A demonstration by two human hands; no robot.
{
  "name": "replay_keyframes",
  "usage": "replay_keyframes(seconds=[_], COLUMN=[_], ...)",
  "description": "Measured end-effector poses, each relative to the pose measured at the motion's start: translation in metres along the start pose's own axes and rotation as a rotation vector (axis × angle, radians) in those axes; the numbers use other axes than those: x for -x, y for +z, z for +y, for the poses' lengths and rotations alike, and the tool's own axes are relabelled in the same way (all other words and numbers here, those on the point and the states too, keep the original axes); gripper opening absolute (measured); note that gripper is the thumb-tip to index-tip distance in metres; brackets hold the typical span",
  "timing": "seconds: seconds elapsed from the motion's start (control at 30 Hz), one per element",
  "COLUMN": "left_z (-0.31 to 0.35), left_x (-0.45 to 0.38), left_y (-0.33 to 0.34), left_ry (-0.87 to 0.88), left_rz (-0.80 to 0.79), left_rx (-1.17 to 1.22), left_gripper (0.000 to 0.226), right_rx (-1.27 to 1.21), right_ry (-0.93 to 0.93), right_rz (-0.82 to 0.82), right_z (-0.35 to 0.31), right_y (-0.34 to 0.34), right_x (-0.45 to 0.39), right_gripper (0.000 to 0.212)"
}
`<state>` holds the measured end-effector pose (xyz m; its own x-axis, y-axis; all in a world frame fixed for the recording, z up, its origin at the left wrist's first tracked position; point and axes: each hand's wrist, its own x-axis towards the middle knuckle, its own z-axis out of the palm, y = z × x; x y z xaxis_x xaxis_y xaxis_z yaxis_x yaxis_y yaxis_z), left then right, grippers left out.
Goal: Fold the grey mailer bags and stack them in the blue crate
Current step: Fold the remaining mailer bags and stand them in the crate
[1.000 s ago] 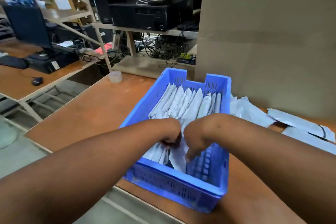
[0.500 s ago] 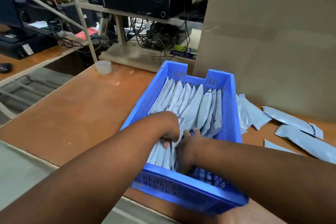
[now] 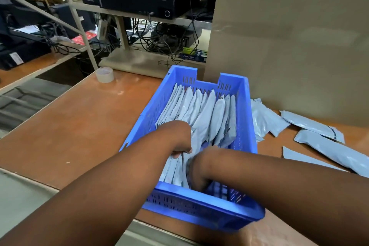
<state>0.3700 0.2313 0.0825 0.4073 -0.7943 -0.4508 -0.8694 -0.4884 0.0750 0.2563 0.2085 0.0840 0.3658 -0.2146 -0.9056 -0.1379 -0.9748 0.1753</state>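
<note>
The grey mailer bags (image 3: 201, 114) standing on edge in the blue crate (image 3: 244, 106) look light, limp and slick, best pinched at a folded edge; the left hand (image 3: 179, 140) curls round the near bags, the right hand's (image 3: 196, 168) fingers are hidden.

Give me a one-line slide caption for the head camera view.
Both hands, left and right, tuck folded grey mailer bags upright into a blue crate.
</note>
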Motion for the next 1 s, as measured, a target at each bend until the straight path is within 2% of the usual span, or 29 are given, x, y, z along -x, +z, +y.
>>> replay_keyframes(seconds=[0.07,0.1,0.13,0.17,0.23,0.3,0.37,0.43,0.53,0.6,0.67,0.73,0.83,1.0], left_z=[0.002,0.003,0.004,0.006,0.012,0.017,0.023,0.034,0.058,0.079,0.105,0.132,0.182,0.286], left_x=[0.0,0.0,0.001,0.002,0.004,0.006,0.01,0.014,0.023,0.03,0.031,0.029,0.015,-0.022], left_y=[0.0,0.0,0.0,0.0,-0.001,-0.007,-0.017,-0.031,-0.053,-0.066,-0.078,-0.088,-0.097,-0.078], left_ry=[0.003,-0.007,-0.022,-0.037,-0.063,-0.098,-0.116,-0.09,-0.015,0.045,0.102,0.159,0.264,0.428], left_rz=[0.002,0.0,-0.008,-0.021,-0.043,-0.036,0.014,0.048,0.073,0.1,0.137,0.217,0.364,0.427], left_rx=[-0.016,-0.012,0.0,0.013,0.006,-0.013,-0.025,-0.014,0.168,0.268,0.276,0.213,-0.023,-0.098], left_gripper=[0.051,0.051,0.051,0.052,0.052,0.044,0.038,0.038,0.036,0.03,0.026,0.026,0.03,0.028], right_rx=[-0.02,0.031,0.081,0.063,-0.134,-0.32,-0.4,-0.266,0.015,-0.003,-0.015,-0.102,-0.264,-0.58], right_ry=[-0.05,-0.027,0.016,0.039,-0.033,-0.156,-0.224,-0.266,-0.239,-0.199,-0.198,-0.229,-0.235,-0.003], right_rz=[-0.012,0.011,0.057,0.125,0.28,0.404,0.364,0.314,0.459,0.554,0.61,0.668,0.838,0.994], right_z=[0.002,-0.001,-0.004,-0.005,0.001,0.009,0.016,0.03,0.07,0.104,0.141,0.177,0.236,0.331], right_y=[0.003,0.003,0.007,0.012,0.023,0.029,0.031,0.032,0.039,0.05,0.065,0.086,0.134,0.255], right_x=[-0.004,-0.004,-0.005,-0.009,-0.007,0.011,0.029,0.048,0.077,0.09,0.104,0.122,0.137,0.117], right_gripper=[0.039,0.033,0.026,0.028,0.035,0.032,0.032,0.035,0.05,0.058,0.053,0.05,0.051,0.069])
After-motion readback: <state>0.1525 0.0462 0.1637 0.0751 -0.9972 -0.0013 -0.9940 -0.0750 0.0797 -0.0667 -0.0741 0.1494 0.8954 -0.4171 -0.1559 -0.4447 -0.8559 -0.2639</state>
